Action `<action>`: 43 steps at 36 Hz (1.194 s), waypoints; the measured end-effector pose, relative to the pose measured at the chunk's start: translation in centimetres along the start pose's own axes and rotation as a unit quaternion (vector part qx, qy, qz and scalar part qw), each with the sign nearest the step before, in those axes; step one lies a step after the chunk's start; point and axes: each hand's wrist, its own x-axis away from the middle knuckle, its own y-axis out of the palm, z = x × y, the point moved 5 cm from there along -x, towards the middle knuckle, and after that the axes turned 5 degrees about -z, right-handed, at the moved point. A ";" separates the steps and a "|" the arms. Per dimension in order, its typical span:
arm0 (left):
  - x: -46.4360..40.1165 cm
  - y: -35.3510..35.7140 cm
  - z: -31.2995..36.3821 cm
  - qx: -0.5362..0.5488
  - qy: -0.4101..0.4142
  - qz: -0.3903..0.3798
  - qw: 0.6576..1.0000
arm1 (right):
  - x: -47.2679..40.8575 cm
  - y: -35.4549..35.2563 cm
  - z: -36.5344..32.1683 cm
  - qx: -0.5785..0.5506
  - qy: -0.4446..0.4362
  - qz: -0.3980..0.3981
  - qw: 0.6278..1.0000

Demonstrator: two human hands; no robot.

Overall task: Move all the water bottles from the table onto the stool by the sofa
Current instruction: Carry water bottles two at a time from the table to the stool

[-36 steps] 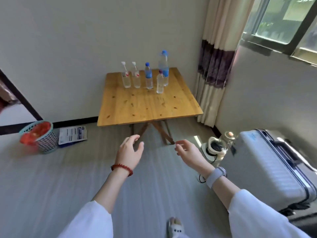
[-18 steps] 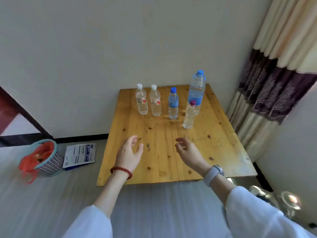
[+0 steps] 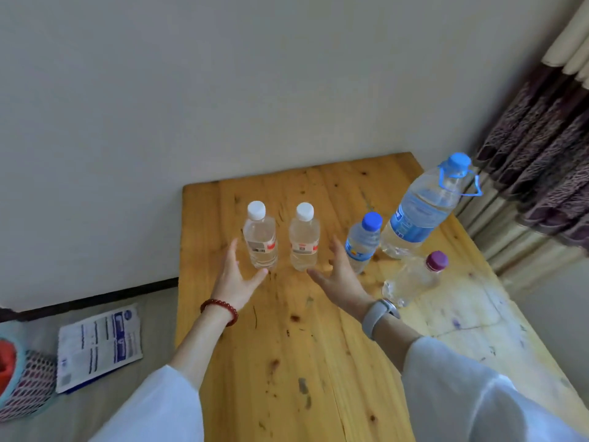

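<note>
Head view: wooden worktop (image 3: 318,362) against a pale wall, 5 water bottles standing on it, all upright. At the left, 2 white-capped bottles, left one (image 3: 259,239) and right one (image 3: 303,241), side by side and just apart. Next, a small blue-capped bottle (image 3: 362,242), then a large blue-capped bottle (image 3: 420,212) with a carry loop at the neck, and nearer the front a purple-capped bottle (image 3: 414,279).

Left hand (image 3: 236,279) spread wide, grip apart, thumb just at the base of the left white-capped bottle, fingers beside it, nothing held. Right hand (image 3: 339,279) likewise spread, grip apart, just beside the right white-capped bottle and partly in front of the small blue-capped one, nothing held.

No stool or sofa in sight. Judging from this: nothing moved yet, all 5 bottles left to carry, first pick only about to start, most likely the 2 white-capped ones, 1 per hand.

Off the worktop, on the floor at the left: a printed leaflet (image 3: 98,346) and a mesh basket (image 3: 28,378).
</note>
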 end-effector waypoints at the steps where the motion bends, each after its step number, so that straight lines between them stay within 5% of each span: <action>1: -2.0 -0.1 -0.3 -0.001 0.001 -0.012 1.000 | -1.7 0.3 0.0 -0.007 0.003 0.003 1.000; 10: -11.0 0.5 -2.0 0.018 0.067 -0.105 0.992 | -8.1 2.4 1.7 -0.067 0.018 0.017 0.997; 20: -6.9 0.9 -0.6 0.104 0.129 -0.038 0.985 | -3.7 2.9 2.1 -0.123 -0.001 0.019 0.992; 30: 5.2 6.5 2.8 0.071 0.117 -0.155 0.978 | 13.1 0.7 7.3 -0.119 0.096 0.082 0.985; 37: 16.7 17.2 7.6 0.037 0.157 -0.266 0.950 | 29.8 -5.2 12.2 -0.116 0.159 0.246 0.949; 43: 31.9 28.3 12.6 0.006 0.238 -0.381 0.893 | 49.3 -9.2 17.3 -0.133 0.212 0.388 0.887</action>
